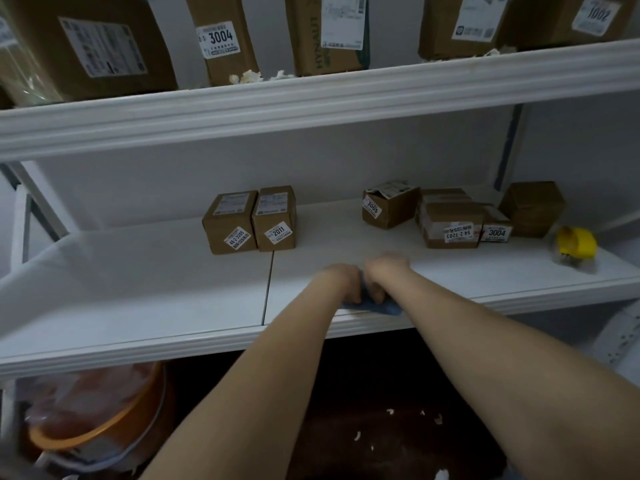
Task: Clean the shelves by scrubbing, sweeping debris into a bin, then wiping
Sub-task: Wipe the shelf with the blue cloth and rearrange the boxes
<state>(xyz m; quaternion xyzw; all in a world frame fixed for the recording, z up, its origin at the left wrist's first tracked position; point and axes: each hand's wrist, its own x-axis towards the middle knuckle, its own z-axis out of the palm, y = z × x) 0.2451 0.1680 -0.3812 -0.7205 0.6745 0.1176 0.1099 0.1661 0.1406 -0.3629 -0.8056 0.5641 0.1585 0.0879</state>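
A blue cloth lies bunched near the front edge of the white middle shelf. My left hand and my right hand are side by side on it, fingers curled into the fabric. Most of the cloth is hidden under the hands; a flat blue corner sticks out toward the shelf's front lip. White crumbs of debris sit on the upper shelf between the boxes, and more white bits lie on the dark floor below.
Two small cardboard boxes stand behind the hands, and several more sit at the back right. A yellow scrub brush lies at the shelf's right end. Large boxes fill the upper shelf. An orange basin sits below left.
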